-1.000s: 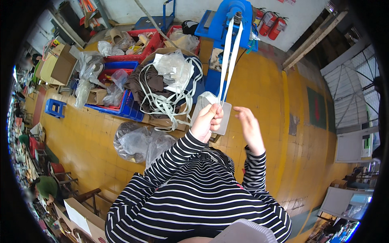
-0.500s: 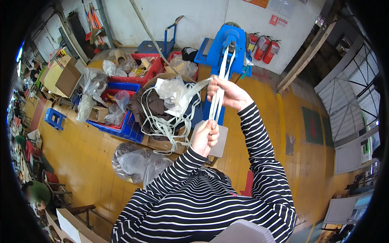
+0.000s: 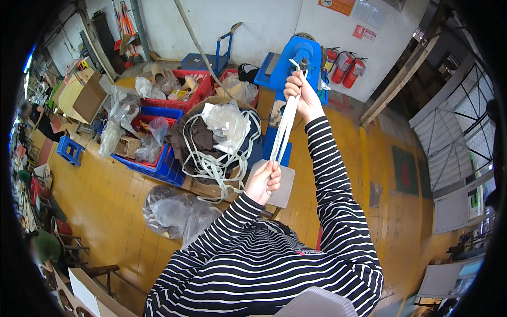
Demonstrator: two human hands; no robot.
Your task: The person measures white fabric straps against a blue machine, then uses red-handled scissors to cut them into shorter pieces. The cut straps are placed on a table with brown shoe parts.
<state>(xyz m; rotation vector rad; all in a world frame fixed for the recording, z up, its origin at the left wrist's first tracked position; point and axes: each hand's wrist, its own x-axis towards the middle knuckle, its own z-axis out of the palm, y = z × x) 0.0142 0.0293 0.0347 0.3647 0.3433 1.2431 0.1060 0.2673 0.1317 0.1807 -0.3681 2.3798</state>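
Observation:
Several long white flat straps [image 3: 285, 124] stretch between my two hands. My left hand [image 3: 264, 182], nearer my body, is closed around their lower ends. Farther out, my right hand [image 3: 302, 95] is wrapped around the upper part, just in front of a blue machine [image 3: 300, 50]. A short bit of strap sticks up past my right fist beside the machine's metal fitting [image 3: 304, 62]; I cannot tell whether it still touches it. To the left, a tangle of similar pale straps [image 3: 214, 169] hangs over a container heaped with dark cloth [image 3: 193, 138] and clear plastic.
A pale square stool seat [image 3: 282, 187] is beneath my left hand. Red crates [image 3: 198, 98] and a blue crate [image 3: 168, 169] hold bagged items. Clear plastic bags [image 3: 177, 214] lie on the floor. Fire extinguishers [image 3: 354, 71] stand by the wall; a wooden post [image 3: 401, 79] rises at right.
My right hand has moved away from me along the straps, up close to the machine, and closed into a fist. The straps' far end has come down toward it. My left hand has barely shifted.

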